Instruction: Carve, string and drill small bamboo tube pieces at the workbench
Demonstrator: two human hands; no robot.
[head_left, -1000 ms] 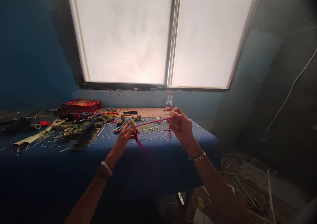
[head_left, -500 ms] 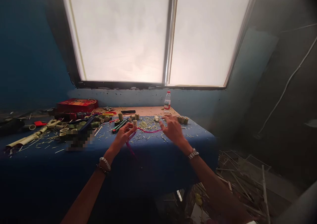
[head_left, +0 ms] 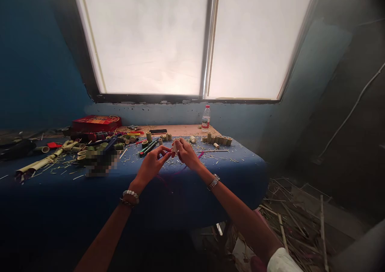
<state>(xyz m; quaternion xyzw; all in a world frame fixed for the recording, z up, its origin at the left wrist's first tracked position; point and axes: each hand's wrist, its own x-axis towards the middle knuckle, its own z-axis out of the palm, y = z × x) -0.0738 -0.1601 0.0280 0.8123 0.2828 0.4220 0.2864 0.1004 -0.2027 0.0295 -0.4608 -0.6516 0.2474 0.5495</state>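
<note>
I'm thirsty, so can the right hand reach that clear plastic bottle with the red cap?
Probably yes: the bottle stands farther back with nothing tall before it, though the right hand is holding a small, pale bamboo-like piece.

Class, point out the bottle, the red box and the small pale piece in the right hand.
Bottle (head_left: 206, 122): head view, on its label.
Red box (head_left: 98, 126): head view, on its front side.
Small pale piece (head_left: 174, 147): head view, on its exposed side.

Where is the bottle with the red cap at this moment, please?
In the head view, the bottle stands upright right of centre, on the pinkish surface below the window, behind the left end of the row of short bamboo pieces.
</note>
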